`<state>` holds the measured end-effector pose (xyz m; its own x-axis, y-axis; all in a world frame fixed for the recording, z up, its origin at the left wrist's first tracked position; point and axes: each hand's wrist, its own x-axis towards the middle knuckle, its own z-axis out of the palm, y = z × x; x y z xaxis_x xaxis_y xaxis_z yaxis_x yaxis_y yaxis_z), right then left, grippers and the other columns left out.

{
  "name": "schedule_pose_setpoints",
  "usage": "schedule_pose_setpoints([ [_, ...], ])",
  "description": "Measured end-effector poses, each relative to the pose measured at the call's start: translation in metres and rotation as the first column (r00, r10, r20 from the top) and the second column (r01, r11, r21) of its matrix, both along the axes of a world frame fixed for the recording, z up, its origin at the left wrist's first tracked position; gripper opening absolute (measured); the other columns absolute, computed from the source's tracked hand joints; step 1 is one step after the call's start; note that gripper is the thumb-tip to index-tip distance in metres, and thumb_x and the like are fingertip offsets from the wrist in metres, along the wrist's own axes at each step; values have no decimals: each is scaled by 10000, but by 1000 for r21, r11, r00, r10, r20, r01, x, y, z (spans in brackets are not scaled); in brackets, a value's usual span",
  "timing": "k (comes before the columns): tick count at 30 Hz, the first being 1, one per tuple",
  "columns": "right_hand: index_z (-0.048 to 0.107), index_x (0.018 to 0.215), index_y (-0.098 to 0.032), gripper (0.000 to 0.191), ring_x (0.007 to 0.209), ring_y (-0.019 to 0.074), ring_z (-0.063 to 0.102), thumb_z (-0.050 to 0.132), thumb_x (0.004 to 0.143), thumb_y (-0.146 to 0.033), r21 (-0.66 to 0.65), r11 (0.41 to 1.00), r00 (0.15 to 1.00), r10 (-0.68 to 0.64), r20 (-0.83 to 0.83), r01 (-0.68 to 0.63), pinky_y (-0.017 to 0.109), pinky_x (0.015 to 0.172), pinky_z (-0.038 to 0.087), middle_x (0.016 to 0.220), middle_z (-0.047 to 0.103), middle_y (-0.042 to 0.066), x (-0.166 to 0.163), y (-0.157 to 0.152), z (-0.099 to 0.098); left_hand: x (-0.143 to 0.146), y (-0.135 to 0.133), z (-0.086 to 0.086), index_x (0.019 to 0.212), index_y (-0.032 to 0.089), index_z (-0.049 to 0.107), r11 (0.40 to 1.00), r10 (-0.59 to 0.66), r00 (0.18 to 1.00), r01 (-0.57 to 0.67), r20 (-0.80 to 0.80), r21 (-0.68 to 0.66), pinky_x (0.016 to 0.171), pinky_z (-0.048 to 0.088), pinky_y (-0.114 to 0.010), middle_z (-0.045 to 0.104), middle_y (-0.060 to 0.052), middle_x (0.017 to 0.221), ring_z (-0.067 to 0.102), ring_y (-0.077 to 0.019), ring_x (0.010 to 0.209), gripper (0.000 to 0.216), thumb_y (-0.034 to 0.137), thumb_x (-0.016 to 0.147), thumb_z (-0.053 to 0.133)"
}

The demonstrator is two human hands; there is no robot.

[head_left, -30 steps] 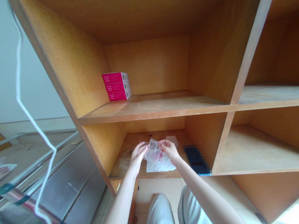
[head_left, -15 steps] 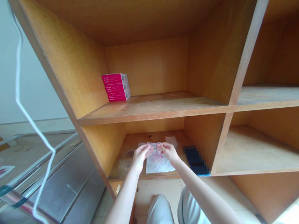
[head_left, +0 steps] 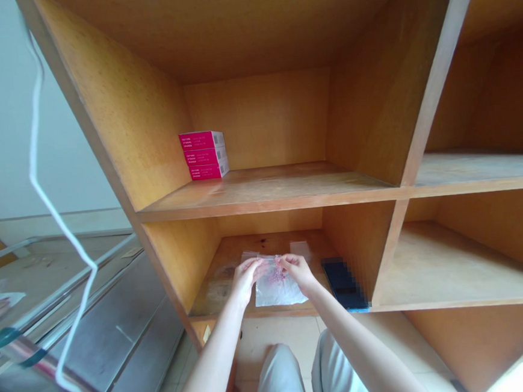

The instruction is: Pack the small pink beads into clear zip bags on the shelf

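A small clear plastic bag [head_left: 272,275] with something red inside lies low over the lower shelf board [head_left: 214,290] of a wooden shelf unit. My left hand [head_left: 245,277] pinches its top left edge. My right hand [head_left: 297,268] pinches its top right edge. Both hands are closed on the bag, which rests over a white sheet [head_left: 280,292] on the board. Another small clear bag [head_left: 299,247] lies just behind.
A dark flat object [head_left: 343,281], pixelated, lies on the same shelf to the right. Three pink boxes [head_left: 204,155] are stacked at the back left of the upper shelf. A white cable [head_left: 46,195] hangs at the left, over a metal-framed surface [head_left: 95,330].
The bag has come down from a raised, tilted hold to lie flat near the shelf board. Both hands moved slightly lower and closer to its top edge.
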<state>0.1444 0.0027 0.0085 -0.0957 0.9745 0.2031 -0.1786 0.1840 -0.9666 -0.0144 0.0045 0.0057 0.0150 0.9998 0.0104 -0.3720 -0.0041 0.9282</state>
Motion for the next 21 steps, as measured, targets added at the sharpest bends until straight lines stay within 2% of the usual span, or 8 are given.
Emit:
schedule_pose_setpoints([
  [5,619,605,-156,247,510,110,482,627,646,-399,-29,996,995,85,51,-84,225,509,363,559,586,13,3,0,-7,-3,-5,0,749,147,636,990,-141,986,139,-86,-29,744,498,-342,689,-68,807,645,-199,774,184,275,629,693],
  [7,612,597,-159,227,497,106,473,625,648,-380,-31,994,992,108,67,-106,222,501,354,547,578,2,2,0,-10,-2,-6,-1,742,144,641,988,-153,978,148,-142,-46,735,493,-329,691,-74,788,645,-196,754,201,292,620,700],
  [15,636,666,-163,137,570,138,545,615,645,-296,-15,997,995,74,59,-73,243,551,393,653,635,26,-6,5,-23,5,-3,-15,771,130,648,994,-110,976,106,-187,-29,783,460,-356,684,-96,823,632,-210,778,280,347,603,708],
  [21,619,634,-172,95,552,160,562,587,647,-260,4,1000,997,7,79,-7,258,531,410,602,629,28,-14,7,-26,8,1,-24,736,140,647,997,34,954,-11,-298,79,710,458,-298,673,-77,760,614,-192,733,245,341,606,698],
])
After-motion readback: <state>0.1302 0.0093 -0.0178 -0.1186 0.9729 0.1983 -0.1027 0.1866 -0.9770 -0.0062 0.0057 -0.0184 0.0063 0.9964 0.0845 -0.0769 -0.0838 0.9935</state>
